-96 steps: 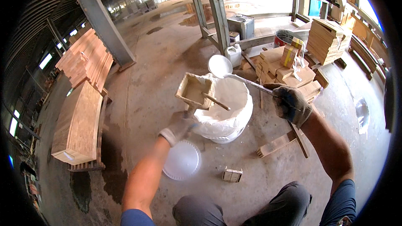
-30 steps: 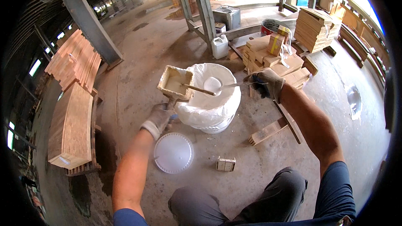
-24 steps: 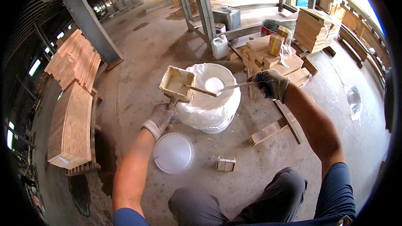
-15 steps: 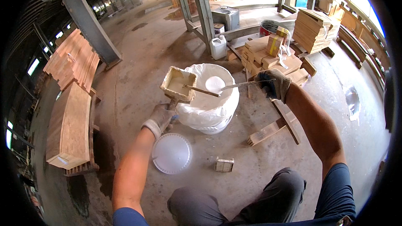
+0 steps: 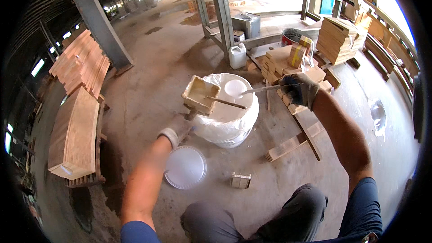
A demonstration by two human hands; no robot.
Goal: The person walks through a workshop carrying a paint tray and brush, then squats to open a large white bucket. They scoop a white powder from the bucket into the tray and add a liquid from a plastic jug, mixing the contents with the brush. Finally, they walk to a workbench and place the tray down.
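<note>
My left hand (image 5: 179, 127), gloved and slightly blurred, is closed around the handle of a crusted, square box-shaped container (image 5: 198, 106). A thin stick (image 5: 231, 103) lies across its rim and points to the right. The container is held over the left side of a white bucket (image 5: 229, 140) lined with a white plastic bag (image 5: 216, 126). In my gloved right hand (image 5: 300, 90) is the long handle of a ladle (image 5: 235, 88). Its round white bowl hangs over the far part of the bucket, right of the container. Pale material shows inside the bucket.
On the floor before my knees lie a round white lid (image 5: 185, 168) and a small dirty box-like piece (image 5: 241, 180). Stacked wood (image 5: 74, 130) stands at left, more boards (image 5: 339, 40) at right. Beyond the bucket are a white jug (image 5: 237, 56) and a metal-framed table (image 5: 222, 18).
The square container has moved right, further over the bucket. The ladle bowl has risen slightly relative to the bucket. The whole view has shifted a little.
</note>
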